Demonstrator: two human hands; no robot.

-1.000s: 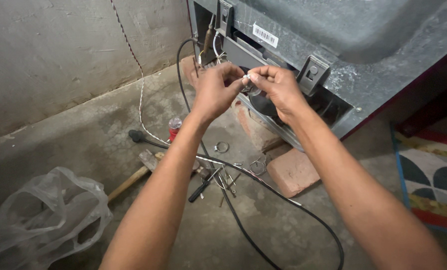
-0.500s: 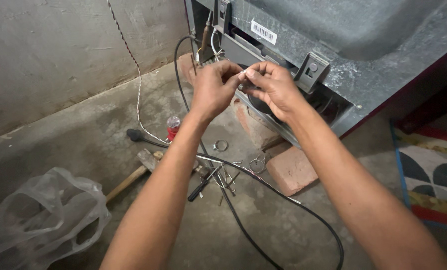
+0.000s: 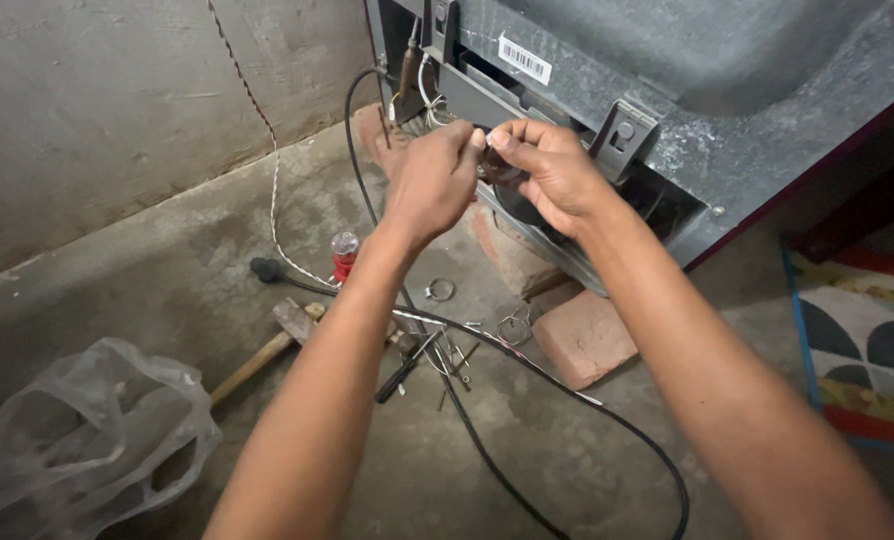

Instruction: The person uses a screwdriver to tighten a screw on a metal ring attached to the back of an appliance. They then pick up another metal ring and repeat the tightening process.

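My left hand (image 3: 429, 178) and my right hand (image 3: 547, 170) meet fingertip to fingertip in front of the open bottom of a tipped grey appliance (image 3: 727, 90). Between the fingers both hands pinch a small dark part (image 3: 494, 168); what it is cannot be made out. Wires and a copper tube (image 3: 408, 75) hang from the appliance just left of my left hand. A black cable (image 3: 527, 370) runs from there across the concrete floor under my arms.
Bricks (image 3: 585, 337) prop up the appliance. On the floor lie a hammer (image 3: 267, 345), a screwdriver (image 3: 407, 368), a metal clamp ring (image 3: 440, 290), loose screws, a small red bottle (image 3: 344, 255) and a clear plastic bag (image 3: 77, 440). A patterned rug (image 3: 867, 340) lies at the right.
Both hands stay together at the appliance's opening, shifting slightly; the white bit seen between the fingers earlier is now covered by them.
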